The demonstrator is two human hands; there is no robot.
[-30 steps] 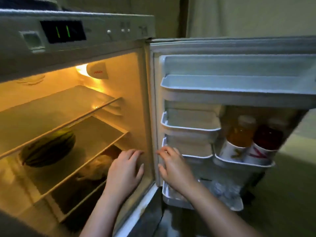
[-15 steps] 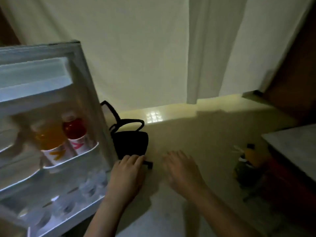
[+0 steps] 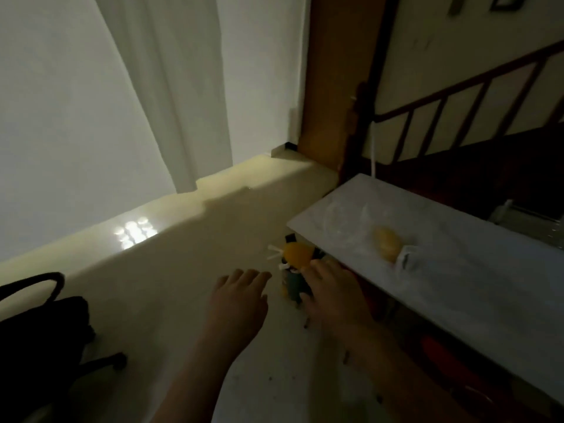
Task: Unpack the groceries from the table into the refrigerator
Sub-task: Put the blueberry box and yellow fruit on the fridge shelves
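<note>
- Both hands are out in front, palms down, over the pale floor [image 3: 171, 270].
- The left hand [image 3: 239, 296] is spread flat with straight, relaxed fingers, holding nothing and touching nothing.
- The right hand [image 3: 331, 290] is just beside it, fingers loosely extended and empty, reaching toward the near corner of the table [image 3: 457, 285].
- On the white tabletop lies a yellow, rounded grocery item [image 3: 387, 243]; it is too blurred to say exactly what it is.
- A crumpled clear plastic bag [image 3: 407, 260] lies touching that yellow item on its near side.
- The right hand is near the table edge but well short of the yellow item.
- On the floor by the table corner stands a small toy-like figure [image 3: 297, 254] with an orange top, partly hidden behind the right hand's fingers.
- A black bag [image 3: 39, 331] with a looped handle sits on the floor at far left.
- White curtains [image 3: 122, 102] hang behind; a dark wooden stair railing [image 3: 457, 93] rises at right.
</note>
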